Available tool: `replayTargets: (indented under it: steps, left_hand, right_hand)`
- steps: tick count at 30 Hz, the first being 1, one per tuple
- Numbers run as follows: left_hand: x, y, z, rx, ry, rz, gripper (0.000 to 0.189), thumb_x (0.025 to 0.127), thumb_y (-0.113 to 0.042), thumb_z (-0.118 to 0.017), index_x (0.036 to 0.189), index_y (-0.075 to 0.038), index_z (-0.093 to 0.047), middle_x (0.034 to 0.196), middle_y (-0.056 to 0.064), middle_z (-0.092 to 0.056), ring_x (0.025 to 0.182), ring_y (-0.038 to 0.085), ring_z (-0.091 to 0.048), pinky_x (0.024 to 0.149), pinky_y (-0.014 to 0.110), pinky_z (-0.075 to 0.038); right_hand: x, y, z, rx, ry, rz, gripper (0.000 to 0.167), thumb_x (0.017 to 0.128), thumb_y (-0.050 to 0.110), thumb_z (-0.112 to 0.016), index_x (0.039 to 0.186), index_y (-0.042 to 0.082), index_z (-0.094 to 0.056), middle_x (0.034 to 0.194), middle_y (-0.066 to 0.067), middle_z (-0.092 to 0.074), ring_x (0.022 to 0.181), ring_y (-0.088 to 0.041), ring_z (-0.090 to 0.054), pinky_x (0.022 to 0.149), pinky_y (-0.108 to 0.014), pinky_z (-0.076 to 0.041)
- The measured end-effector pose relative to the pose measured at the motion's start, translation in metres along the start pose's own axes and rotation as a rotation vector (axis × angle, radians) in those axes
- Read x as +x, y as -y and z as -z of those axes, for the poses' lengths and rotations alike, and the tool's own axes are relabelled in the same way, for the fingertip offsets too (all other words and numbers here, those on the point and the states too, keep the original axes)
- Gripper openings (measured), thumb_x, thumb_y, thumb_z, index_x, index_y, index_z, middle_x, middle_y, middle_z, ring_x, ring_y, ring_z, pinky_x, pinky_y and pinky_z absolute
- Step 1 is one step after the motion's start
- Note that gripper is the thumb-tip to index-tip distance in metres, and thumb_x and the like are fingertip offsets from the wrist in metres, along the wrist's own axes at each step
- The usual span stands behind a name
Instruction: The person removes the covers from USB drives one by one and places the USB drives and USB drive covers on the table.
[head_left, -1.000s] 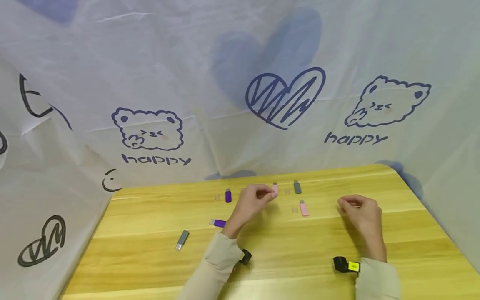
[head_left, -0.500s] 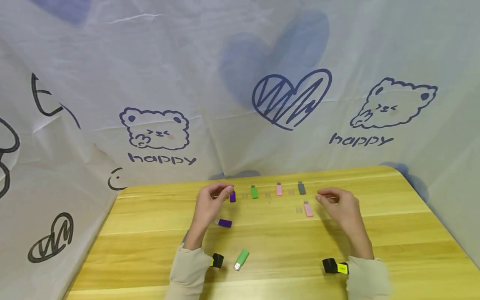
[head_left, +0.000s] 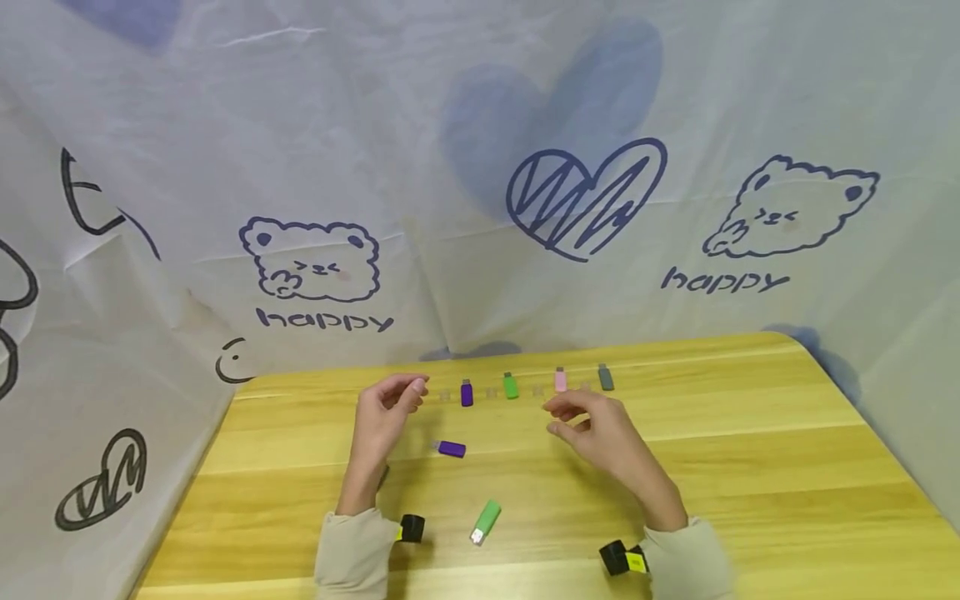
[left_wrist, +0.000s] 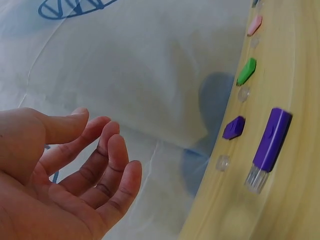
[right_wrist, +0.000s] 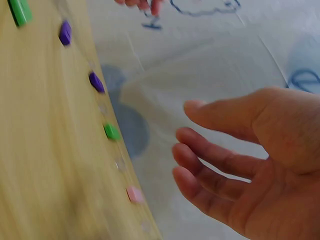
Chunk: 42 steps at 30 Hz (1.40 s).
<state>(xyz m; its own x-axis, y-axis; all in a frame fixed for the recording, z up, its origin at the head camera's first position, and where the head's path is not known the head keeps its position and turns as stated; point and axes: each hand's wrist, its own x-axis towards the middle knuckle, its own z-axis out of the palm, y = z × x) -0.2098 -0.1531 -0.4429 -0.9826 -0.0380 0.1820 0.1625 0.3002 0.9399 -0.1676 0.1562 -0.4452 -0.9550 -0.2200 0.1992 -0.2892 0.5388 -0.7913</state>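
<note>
My left hand (head_left: 381, 417) hovers over the back left of the table with nothing in it, its fingers loosely bent in the left wrist view. To its right a purple USB stick (head_left: 467, 392) stands in a back row with a green stick (head_left: 511, 385), a pink stick (head_left: 560, 379) and a grey stick (head_left: 606, 377). Small clear caps (head_left: 491, 392) lie between them. My right hand (head_left: 600, 429), also holding nothing, hovers just in front of the pink stick, fingers and thumb apart. A capped purple stick (left_wrist: 270, 145) lies nearer than the row.
A capped green USB stick (head_left: 486, 522) lies at the middle front. Another grey stick (head_left: 384, 477) is mostly hidden behind my left wrist. The wooden table (head_left: 787, 467) meets a printed cloth (head_left: 420, 275) at its back edge.
My left hand has moved left along the back row, uncovering the green and purple sticks. My right hand has moved left and now covers the front pink stick.
</note>
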Motion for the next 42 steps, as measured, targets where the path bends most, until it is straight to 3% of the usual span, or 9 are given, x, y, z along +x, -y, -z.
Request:
replayTargets:
  steps: [8, 11, 17, 20, 28, 34, 42]
  left_hand:
    - [0.001, 0.004, 0.008, 0.003, -0.003, 0.016, 0.022, 0.102, -0.012, -0.065, 0.113, 0.006, -0.074, 0.101, 0.019, -0.073, 0.088, 0.028, -0.068, 0.076, 0.022, -0.057]
    - [0.002, 0.006, 0.009, 0.001, -0.001, 0.023, 0.022, 0.102, -0.012, -0.065, 0.113, 0.006, -0.074, 0.101, 0.020, -0.073, 0.089, 0.029, -0.068, 0.077, 0.023, -0.057]
    - [0.001, 0.008, 0.013, -0.005, 0.004, 0.046, 0.022, 0.103, -0.012, -0.065, 0.114, 0.004, -0.074, 0.103, 0.019, -0.073, 0.092, 0.029, -0.068, 0.080, 0.026, -0.058]
    - [0.001, 0.009, 0.014, -0.010, 0.003, 0.046, 0.022, 0.103, -0.013, -0.065, 0.115, 0.003, -0.074, 0.104, 0.019, -0.072, 0.093, 0.030, -0.068, 0.081, 0.027, -0.059]
    - [0.002, 0.010, 0.014, -0.016, 0.004, 0.046, 0.022, 0.103, -0.013, -0.065, 0.114, 0.004, -0.074, 0.104, 0.020, -0.072, 0.095, 0.036, -0.067, 0.081, 0.027, -0.059]
    - [0.002, 0.011, 0.014, 0.000, 0.000, 0.047, 0.023, 0.103, -0.014, -0.064, 0.115, 0.004, -0.073, 0.104, 0.019, -0.073, 0.093, 0.031, -0.068, 0.081, 0.027, -0.059]
    - [0.003, 0.010, 0.012, -0.012, 0.004, 0.032, 0.020, 0.103, -0.011, -0.065, 0.113, 0.004, -0.074, 0.102, 0.019, -0.073, 0.090, 0.027, -0.068, 0.079, 0.025, -0.059]
  right_hand:
    - [-0.002, 0.020, -0.035, 0.015, 0.282, 0.102, 0.018, 0.094, 0.001, -0.073, 0.112, 0.005, -0.074, 0.111, -0.010, -0.071, 0.106, -0.033, -0.066, 0.091, -0.046, -0.058]
    - [-0.003, 0.026, -0.048, 0.007, 0.372, 0.129, 0.021, 0.092, -0.001, -0.074, 0.113, 0.003, -0.074, 0.111, -0.007, -0.071, 0.107, -0.033, -0.065, 0.094, -0.049, -0.056]
    - [-0.009, 0.038, -0.070, -0.048, 0.518, 0.150, 0.023, 0.086, -0.001, -0.080, 0.106, 0.010, -0.078, 0.106, 0.008, -0.069, 0.105, -0.019, -0.064, 0.093, -0.033, -0.053]
    - [-0.012, 0.041, -0.077, -0.068, 0.569, 0.150, 0.024, 0.083, -0.003, -0.081, 0.103, 0.010, -0.079, 0.103, 0.009, -0.068, 0.101, -0.013, -0.063, 0.090, -0.026, -0.053]
    - [-0.015, 0.042, -0.088, -0.170, 0.583, 0.193, 0.028, 0.079, -0.013, -0.077, 0.096, 0.009, -0.081, 0.095, 0.009, -0.068, 0.094, -0.008, -0.060, 0.088, -0.023, -0.052]
    - [-0.016, 0.042, -0.093, -0.196, 0.558, 0.209, 0.024, 0.079, -0.010, -0.080, 0.090, 0.012, -0.081, 0.091, 0.011, -0.065, 0.092, -0.008, -0.057, 0.086, -0.023, -0.050]
    - [-0.016, 0.041, -0.094, -0.189, 0.561, 0.156, 0.028, 0.076, -0.010, -0.081, 0.079, 0.015, -0.072, 0.076, 0.013, -0.062, 0.073, -0.003, -0.053, 0.069, -0.018, -0.049]
